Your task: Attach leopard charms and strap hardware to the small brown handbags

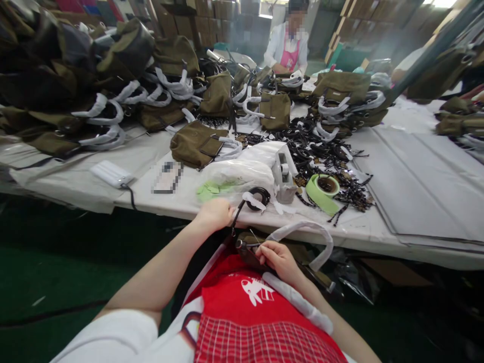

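An olive-green handbag (pixel 302 254) with wrapped handles (pixel 323 242) lies in my lap, against the red apron (pixel 227 282). My right hand (pixel 279 259) is closed in a pinch at the bag's upper edge, near a round metal fitting (pixel 239 244). A thin pale sliver (pixel 253 234) sticks up by its fingertips; its kind is unclear. At the table edge, my left hand (pixel 215 214) is closed beside a black cord (pixel 237 216), seemingly gripping it, with its fingertips hidden. That cord leads up to a coil (pixel 260 195) with a white tag (pixel 254 201).
On the table are a green tape roll (pixel 321 191), a grey tape dispenser (pixel 284 179), a pile of black cords (pixel 313 146), a phone (pixel 167 177) and a white power bank (pixel 111 174). Handbags (pixel 200 143) crowd behind. Grey sheets (pixel 419 181) lie right. A co-worker (pixel 289 45) stands opposite.
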`<state>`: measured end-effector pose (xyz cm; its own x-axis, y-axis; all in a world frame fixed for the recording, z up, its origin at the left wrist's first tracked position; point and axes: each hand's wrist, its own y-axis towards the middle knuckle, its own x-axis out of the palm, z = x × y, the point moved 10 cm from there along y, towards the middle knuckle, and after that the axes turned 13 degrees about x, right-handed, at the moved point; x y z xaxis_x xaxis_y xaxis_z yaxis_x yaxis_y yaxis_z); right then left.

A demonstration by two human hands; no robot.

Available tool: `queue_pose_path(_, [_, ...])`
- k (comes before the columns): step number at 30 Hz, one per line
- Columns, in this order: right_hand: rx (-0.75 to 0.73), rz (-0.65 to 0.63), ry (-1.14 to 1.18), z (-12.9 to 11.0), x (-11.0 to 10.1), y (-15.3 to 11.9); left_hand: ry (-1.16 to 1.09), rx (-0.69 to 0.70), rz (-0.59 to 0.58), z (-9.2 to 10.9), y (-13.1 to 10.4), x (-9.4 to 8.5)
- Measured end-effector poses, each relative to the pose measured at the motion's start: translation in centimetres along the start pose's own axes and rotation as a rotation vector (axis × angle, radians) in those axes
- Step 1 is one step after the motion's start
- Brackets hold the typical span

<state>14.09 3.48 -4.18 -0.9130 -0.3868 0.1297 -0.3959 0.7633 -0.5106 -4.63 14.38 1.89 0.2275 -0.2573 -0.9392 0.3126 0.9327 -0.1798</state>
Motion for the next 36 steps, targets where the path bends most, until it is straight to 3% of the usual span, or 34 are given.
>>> queue_pose_path(2, [0.015,-0.015,-0.025,0.0,0.5,0.5,-0.088,-0.070,-0.065,-1.4,-2.2,3.7])
queue_pose_path(5, [0.028,-0.031,-0.055,0.1,1.2,1.1,-0.451,-0.113,-0.023,-2.3,-3.5,8.5])
queue_pose_path(7, [0.044,-0.036,-0.071,0.2,1.5,1.4,-0.636,-0.109,0.023,-2.2,-3.5,10.6])
queue_pose_path(9, [0.066,-0.042,-0.096,0.3,1.9,1.5,-0.718,-0.086,0.049,-1.9,-3.5,11.4])
queue_pose_path(11, [0.079,-0.051,-0.122,0.2,2.2,1.6,-0.820,-0.053,0.091,-1.4,-3.8,10.9])
queue_pose_path(14, [0.080,-0.082,-0.131,0.0,2.8,1.8,-0.943,0.019,0.145,-0.6,-4.7,8.6])
queue_pose_path(19, [0.057,-0.116,-0.121,-0.1,3.4,2.2,-1.041,0.055,0.109,0.7,-6.0,5.9])
queue_pose_path(29, [-0.003,-0.115,-0.206,-0.9,3.7,2.2,-1.277,-0.019,0.055,0.3,-5.9,6.3])
queue_pose_path(36, [-0.068,-0.098,-0.255,-1.4,3.5,2.7,-1.304,0.023,-0.026,1.7,-6.0,6.4])
